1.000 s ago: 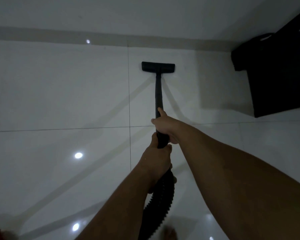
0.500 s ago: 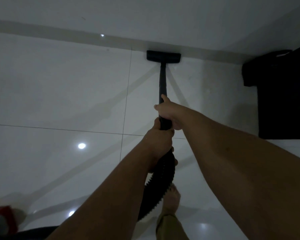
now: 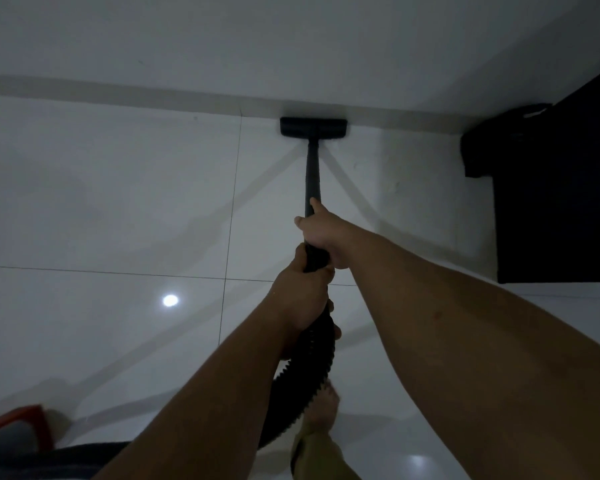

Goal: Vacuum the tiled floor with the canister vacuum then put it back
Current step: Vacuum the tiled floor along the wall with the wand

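Both arms out, floor head at the wall skirting.

Your right hand (image 3: 321,233) wraps the black wand (image 3: 311,174) at frame centre, thumb along the tube; your left hand (image 3: 302,299) grips just below, where the ribbed hose (image 3: 302,379) joins. Floor head (image 3: 313,127) sits upper centre on the tiled floor (image 3: 118,202). No readable markings. Dark cabinet (image 3: 555,188) stands right; red-edged object (image 3: 18,427) lower left; bare foot (image 3: 323,408) beside the hose.

Floor head (image 3: 313,127) pushed forward across tile, now against skirting (image 3: 118,95); both arms extended further.
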